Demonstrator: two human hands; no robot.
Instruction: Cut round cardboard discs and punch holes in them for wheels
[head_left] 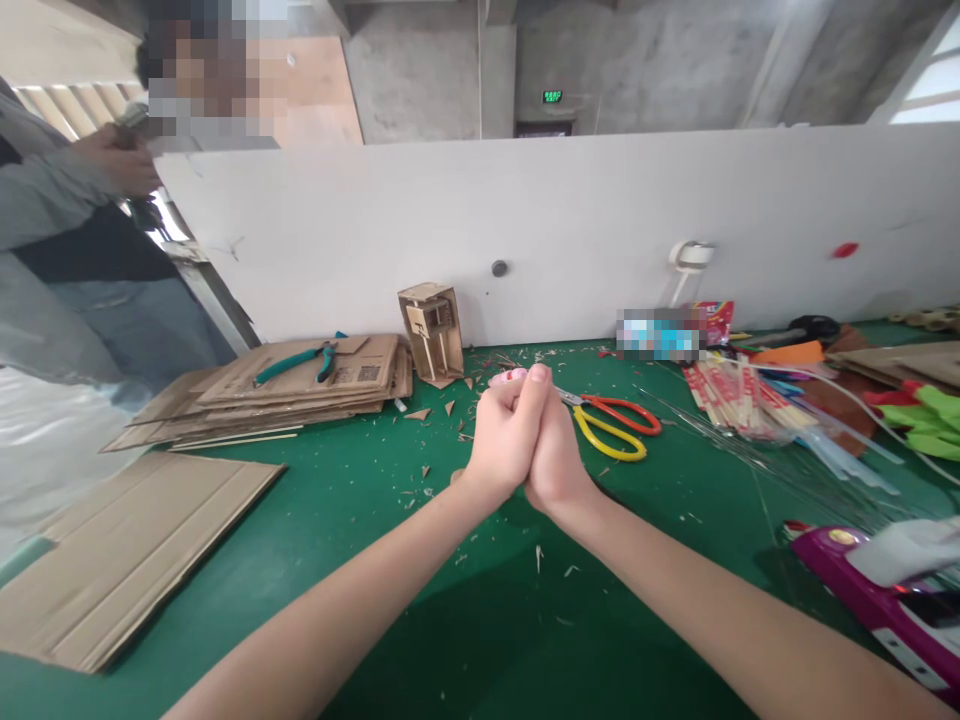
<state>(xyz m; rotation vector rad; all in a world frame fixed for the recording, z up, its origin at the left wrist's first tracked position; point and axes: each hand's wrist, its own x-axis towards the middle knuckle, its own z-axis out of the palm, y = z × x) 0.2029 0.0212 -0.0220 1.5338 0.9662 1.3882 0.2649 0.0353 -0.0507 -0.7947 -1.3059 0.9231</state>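
Note:
My left hand (501, 440) and my right hand (553, 445) are clasped together over the middle of the green table. Both are closed, palms pressed together and thumbs on top. Whether anything lies between them is hidden. A small pink-and-white patch shows at the far side of the left hand; I cannot tell if it is fingertips or an object. Just beyond the right hand lie scissors (611, 430) with one orange and one yellow handle, their blades partly hidden. A small cardboard construction (433, 335) with sticks stands upright behind the hands.
Teal-handled pliers (296, 365) rest on stacked cardboard (367, 370) at left; a cardboard sheet (150, 540) lies nearer. Right are wrapped sticks (724, 400), thin wires (720, 445) and a purple power strip (847, 570). A white partition (570, 230) borders the table; a person (82, 250) stands left.

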